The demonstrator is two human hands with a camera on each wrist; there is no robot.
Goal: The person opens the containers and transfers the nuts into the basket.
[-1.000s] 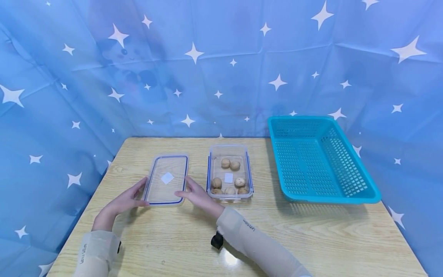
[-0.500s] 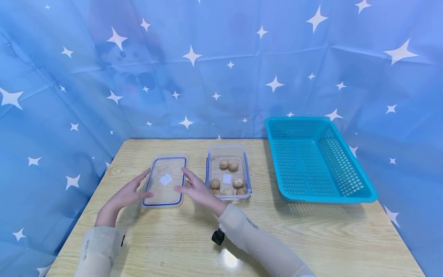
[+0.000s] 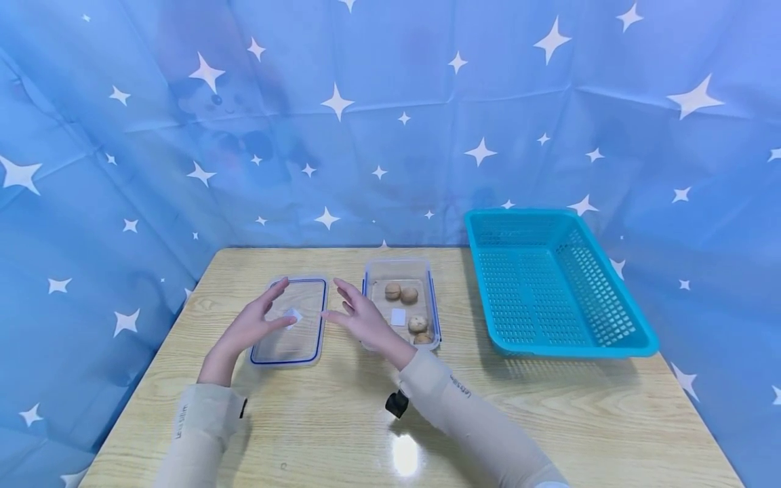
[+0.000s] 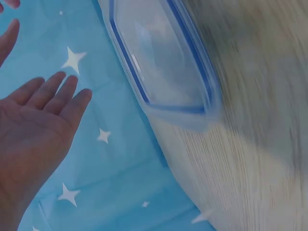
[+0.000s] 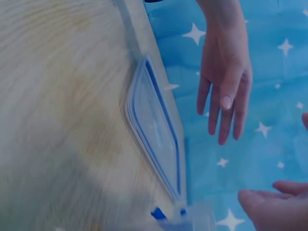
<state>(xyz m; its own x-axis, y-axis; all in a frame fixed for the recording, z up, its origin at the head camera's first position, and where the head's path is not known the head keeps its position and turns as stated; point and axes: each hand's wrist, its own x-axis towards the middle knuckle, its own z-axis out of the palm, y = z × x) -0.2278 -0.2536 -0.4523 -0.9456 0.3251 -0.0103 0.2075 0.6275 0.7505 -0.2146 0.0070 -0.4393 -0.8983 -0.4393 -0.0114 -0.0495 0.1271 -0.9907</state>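
Observation:
A clear lid (image 3: 299, 346) with a blue seal lies flat on the table, a white square label near its middle. Above its left part hovers my left hand (image 3: 249, 327), fingers spread and holding nothing. My right hand (image 3: 371, 327) is raised between the lid and a clear container (image 3: 399, 270), palm facing the other hand, also holding nothing. Inside that container are several walnuts (image 3: 393, 291); my right hand and wrist hide its front left part. In the left wrist view, the lid (image 4: 159, 53) is apart from my left hand (image 4: 41, 130).
A turquoise perforated basket (image 3: 525, 349) stands at the right of the wooden table (image 3: 329, 420). Behind and to the left hangs a blue curtain (image 3: 390, 74) with white stars.
Both hands have let go of the lid's sides and risen. My left hand has moved right, over the lid; my right hand has shifted right, partly covering the container. The lid stays put.

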